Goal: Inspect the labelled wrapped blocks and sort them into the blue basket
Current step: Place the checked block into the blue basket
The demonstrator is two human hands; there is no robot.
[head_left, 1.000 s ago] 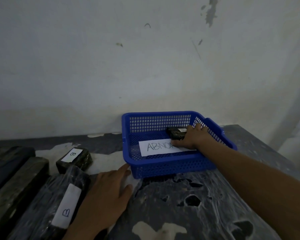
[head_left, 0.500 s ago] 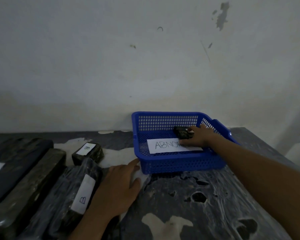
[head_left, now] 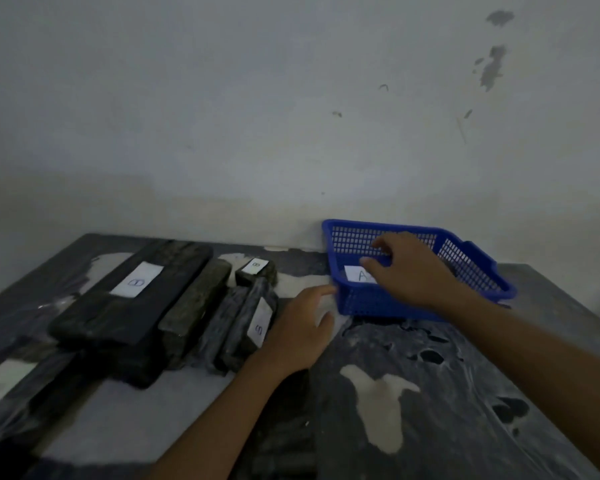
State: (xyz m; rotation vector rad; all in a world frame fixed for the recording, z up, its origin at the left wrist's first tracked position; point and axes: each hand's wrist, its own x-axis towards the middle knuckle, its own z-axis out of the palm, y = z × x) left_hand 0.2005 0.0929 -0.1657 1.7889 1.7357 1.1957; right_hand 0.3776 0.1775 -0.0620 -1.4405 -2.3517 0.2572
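Paper label point(head_left: 359, 274) in blue basket point(head_left: 478, 268): mostly hidden behind right hand point(head_left: 412, 268), only "A" legible. Labelled block point(head_left: 0, 382): cut off at left edge, label blurred.

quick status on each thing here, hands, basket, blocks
right hand: over the basket, fingers loosely curled, holding nothing
left hand: flat on the table, fingers straight
blue basket: upright by the wall, paper label inside
small block: on the table, label up
long wrapped block: lying beside the left hand, label up
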